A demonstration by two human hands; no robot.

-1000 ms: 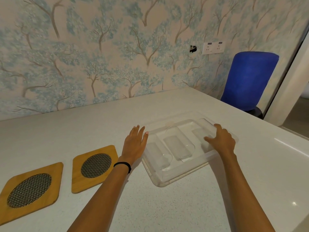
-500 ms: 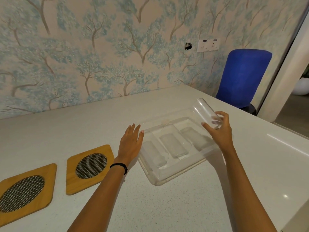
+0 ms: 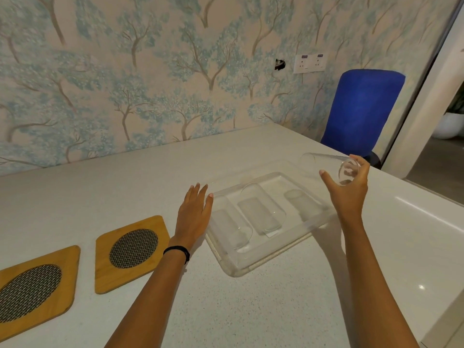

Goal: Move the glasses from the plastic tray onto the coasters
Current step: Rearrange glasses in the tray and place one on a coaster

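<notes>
A: Which step is in hand?

B: The first glass [image 3: 326, 167] is held in the air by the right hand [image 3: 347, 192], lifted clear above the far right corner of the plastic tray [image 3: 253, 264]. It is carried on its side, with the thumb and fingers curled around the end nearest the palm.

A: And the left hand [image 3: 192, 217]?

B: It is laid flat on the counter [image 3: 251, 310], fingers spread and nothing gripped, touching the left edge of the tray. The tray seems to be steadied by it, though that is a judgement.

A: What is left in the tray?

B: Two glasses [image 3: 261, 212] are seen lying on their sides in the left and middle slots. The right slot appears empty, though with clear glass in clear plastic this cannot be told for certain.

A: What is called for next?

B: The held glass must be carried leftward across the tray and past the left hand to a coaster [image 3: 133, 252]. Two coasters are set on the counter well to the left, both bare. The glass should be turned upright before it is set down on the mesh centre.
</notes>
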